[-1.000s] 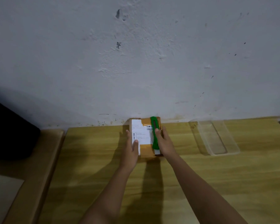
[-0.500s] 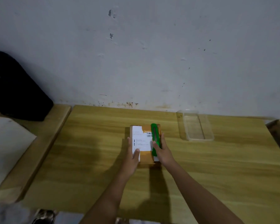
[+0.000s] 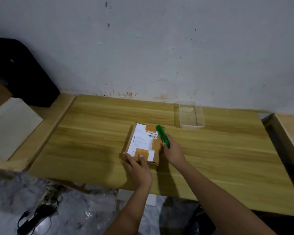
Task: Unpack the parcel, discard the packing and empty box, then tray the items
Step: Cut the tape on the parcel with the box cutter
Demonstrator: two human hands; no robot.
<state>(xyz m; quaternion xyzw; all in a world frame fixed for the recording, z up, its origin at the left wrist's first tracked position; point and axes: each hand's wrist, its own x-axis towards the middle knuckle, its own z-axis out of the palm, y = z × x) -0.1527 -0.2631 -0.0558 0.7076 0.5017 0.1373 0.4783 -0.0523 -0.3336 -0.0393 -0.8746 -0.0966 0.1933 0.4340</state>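
While box (image 3: 143, 144) is taped shut, unpacking not begun; discard, traying left | brown carton, white label, tan tape, mid-counter (image 3: 92, 133) | left hand (image 3: 138, 168) flat on near corner, no grip | right hand (image 3: 172, 150) gripping green cutter (image 3: 162, 135) at box's right edge | clear tray (image 3: 190, 115) empty, far right

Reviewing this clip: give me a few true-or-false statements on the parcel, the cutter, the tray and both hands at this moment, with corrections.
1. The parcel is still taped shut. True.
2. The right hand holds the green cutter. True.
3. The clear tray already holds unpacked items. False: it is empty.
4. The left hand is lifted clear of the parcel. False: it rests on the parcel's near corner.
5. The tray stands to the left of the parcel. False: it stands to the right, nearer the wall.
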